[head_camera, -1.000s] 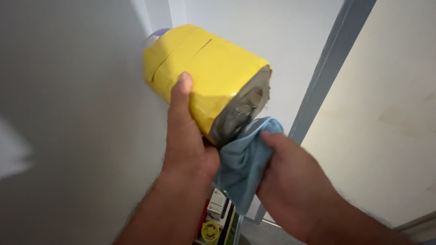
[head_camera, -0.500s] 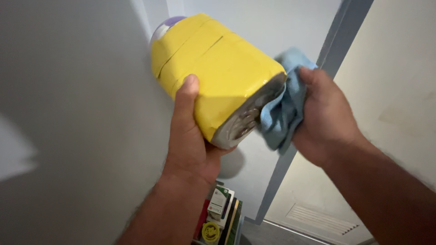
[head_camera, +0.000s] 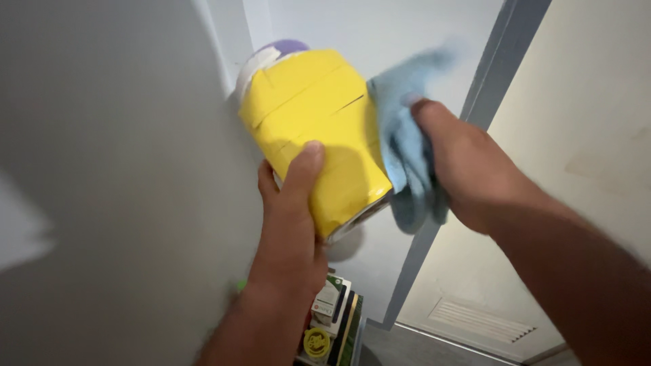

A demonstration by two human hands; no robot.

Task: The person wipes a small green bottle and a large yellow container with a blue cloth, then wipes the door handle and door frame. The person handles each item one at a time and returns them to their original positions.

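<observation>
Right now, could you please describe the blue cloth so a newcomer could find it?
Start at the grey door frame. Just left of it, the right hand presses the blue cloth against the yellow container. It is the only soft, crumpled thing there.

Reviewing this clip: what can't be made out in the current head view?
- Right hand fingers: hidden behind the blue cloth, which is motion-blurred at its top.
- Yellow taped container: its right side is covered by the cloth; its bottom end is turned away.
- Left hand fingers: behind the container, only the thumb shows.
- Stacked items below: cut off by the bottom edge, too small to identify.
</observation>
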